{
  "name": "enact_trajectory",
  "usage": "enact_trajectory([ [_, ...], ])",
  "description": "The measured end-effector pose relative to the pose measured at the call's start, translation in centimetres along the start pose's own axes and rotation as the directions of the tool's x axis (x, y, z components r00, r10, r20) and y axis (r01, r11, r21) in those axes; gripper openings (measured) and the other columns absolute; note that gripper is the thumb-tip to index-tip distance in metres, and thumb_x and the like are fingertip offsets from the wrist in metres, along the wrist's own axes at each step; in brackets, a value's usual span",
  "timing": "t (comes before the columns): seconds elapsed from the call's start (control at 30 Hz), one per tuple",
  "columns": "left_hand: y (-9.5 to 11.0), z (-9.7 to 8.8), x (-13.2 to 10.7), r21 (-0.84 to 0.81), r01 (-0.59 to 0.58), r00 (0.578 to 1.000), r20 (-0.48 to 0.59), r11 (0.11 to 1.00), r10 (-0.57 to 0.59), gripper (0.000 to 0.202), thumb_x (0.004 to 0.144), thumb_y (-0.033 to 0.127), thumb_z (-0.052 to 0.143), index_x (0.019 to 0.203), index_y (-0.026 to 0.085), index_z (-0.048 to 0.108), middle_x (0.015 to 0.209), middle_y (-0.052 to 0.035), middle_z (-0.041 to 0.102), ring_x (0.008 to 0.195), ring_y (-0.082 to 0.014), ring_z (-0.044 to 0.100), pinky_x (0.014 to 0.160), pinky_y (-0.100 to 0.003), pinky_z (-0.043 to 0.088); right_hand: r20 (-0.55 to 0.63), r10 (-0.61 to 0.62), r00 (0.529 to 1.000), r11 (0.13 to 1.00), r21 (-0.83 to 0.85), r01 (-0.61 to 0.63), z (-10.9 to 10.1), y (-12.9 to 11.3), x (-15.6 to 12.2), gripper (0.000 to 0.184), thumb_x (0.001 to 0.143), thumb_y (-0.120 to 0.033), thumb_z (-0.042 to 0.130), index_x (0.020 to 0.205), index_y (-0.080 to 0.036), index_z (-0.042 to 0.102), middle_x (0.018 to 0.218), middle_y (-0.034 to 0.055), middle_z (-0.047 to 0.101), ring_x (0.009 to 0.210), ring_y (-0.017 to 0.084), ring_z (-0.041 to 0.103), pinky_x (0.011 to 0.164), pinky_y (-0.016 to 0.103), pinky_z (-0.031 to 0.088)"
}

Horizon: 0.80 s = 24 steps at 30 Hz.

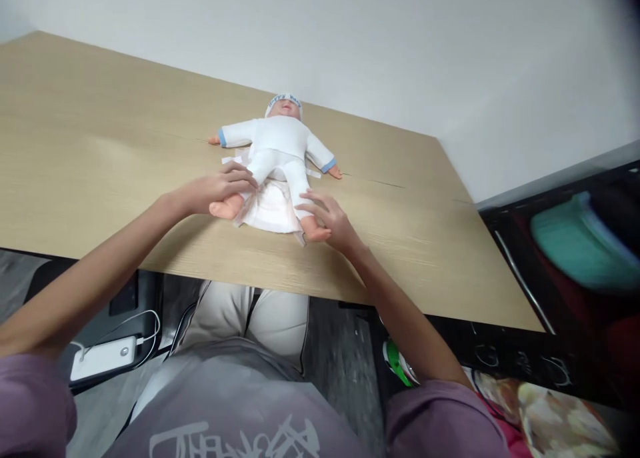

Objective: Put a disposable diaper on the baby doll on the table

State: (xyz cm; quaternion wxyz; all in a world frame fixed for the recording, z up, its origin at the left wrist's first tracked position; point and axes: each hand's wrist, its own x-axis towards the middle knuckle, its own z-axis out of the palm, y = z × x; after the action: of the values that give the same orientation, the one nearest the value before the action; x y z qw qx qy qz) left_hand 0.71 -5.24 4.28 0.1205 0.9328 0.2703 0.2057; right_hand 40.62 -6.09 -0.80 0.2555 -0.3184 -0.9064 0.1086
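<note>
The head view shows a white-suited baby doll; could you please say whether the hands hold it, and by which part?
The left hand and right hand each lie over one lower leg of the doll; whether they grip cannot be told.

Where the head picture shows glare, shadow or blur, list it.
In the head view, a pale glare patch lies on the table, left of the doll; same view, soft shadow falls below the right hand; same view, the teal object near the right edge looks blurred.
</note>
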Motion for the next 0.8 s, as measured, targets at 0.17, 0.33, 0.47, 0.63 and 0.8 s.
enact_trajectory([
  [0.17, -0.6, 2.0, -1.3, 0.073, 0.017, 0.999, 0.036, 0.997, -0.019, 0.066, 0.08, 0.006, 0.067, 0.142, 0.026, 0.077, 0.155, -0.013, 0.076, 0.151, -0.0364, 0.062, 0.13, -0.059, 0.048, 0.053, 0.01, 0.999, 0.998, -0.067, -0.007, 1.2, 1.3, -0.4, 0.046, 0.108, -0.018, 0.049, 0.141, -0.027, 0.079, 0.169, 0.012, 0.066, 0.168, 0.032, 0.052, 0.137, 0.063, 0.046],
  [0.33, -0.5, 2.0, -1.0, 0.142, 0.035, 0.995, 0.084, 0.989, -0.048, 0.077, 0.071, 0.0, 0.067, 0.142, 0.027, 0.079, 0.157, -0.0115, 0.075, 0.149, -0.0371, 0.062, 0.129, -0.057, 0.047, 0.07, 0.007, 0.998, 0.999, -0.053, -0.003, 1.0, 1.2, 0.0, 0.05, 0.106, -0.009, 0.05, 0.143, -0.027, 0.078, 0.169, 0.012, 0.067, 0.166, 0.031, 0.055, 0.137, 0.064, 0.048],
  [0.47, -0.8, 1.2, -0.4, 0.132, 0.056, 0.984, 0.159, 0.99, -0.077, 0.074, 0.074, 0.004, 0.07, 0.143, 0.03, 0.08, 0.157, -0.0094, 0.075, 0.145, -0.0364, 0.061, 0.123, -0.05, 0.049, 0.096, 0.018, 0.995, 1.0, -0.006, -0.017, 0.0, 1.4, 0.6, 0.052, 0.106, -0.007, 0.045, 0.136, -0.029, 0.082, 0.163, 0.009, 0.072, 0.161, 0.027, 0.06, 0.135, 0.062, 0.051],
  [0.63, 0.4, 0.9, 0.8, 0.076, 0.136, 0.978, 0.152, 0.988, -0.146, 0.036, 0.101, 0.028, 0.065, 0.13, 0.031, 0.085, 0.147, -0.0074, 0.079, 0.136, -0.0333, 0.062, 0.12, -0.047, 0.047, 0.107, 0.038, 0.994, 0.993, 0.106, -0.05, -1.6, 0.8, 1.4, 0.054, 0.106, -0.011, 0.042, 0.131, -0.031, 0.086, 0.155, 0.0061, 0.076, 0.154, 0.027, 0.067, 0.131, 0.06, 0.056],
  [0.8, 2.9, 2.8, 0.9, 0.222, 0.197, 0.973, 0.078, 0.955, -0.219, 0.054, 0.09, 0.065, 0.086, 0.12, 0.021, 0.079, 0.147, -0.017, 0.074, 0.134, -0.0443, 0.058, 0.116, -0.057, 0.048, 0.092, 0.081, 0.993, 0.996, -0.037, -0.078, -0.4, -3.0, 0.6, 0.056, 0.104, -0.057, 0.077, 0.148, -0.022, 0.073, 0.165, 0.0196, 0.065, 0.158, 0.041, 0.058, 0.133, 0.065, 0.05],
])
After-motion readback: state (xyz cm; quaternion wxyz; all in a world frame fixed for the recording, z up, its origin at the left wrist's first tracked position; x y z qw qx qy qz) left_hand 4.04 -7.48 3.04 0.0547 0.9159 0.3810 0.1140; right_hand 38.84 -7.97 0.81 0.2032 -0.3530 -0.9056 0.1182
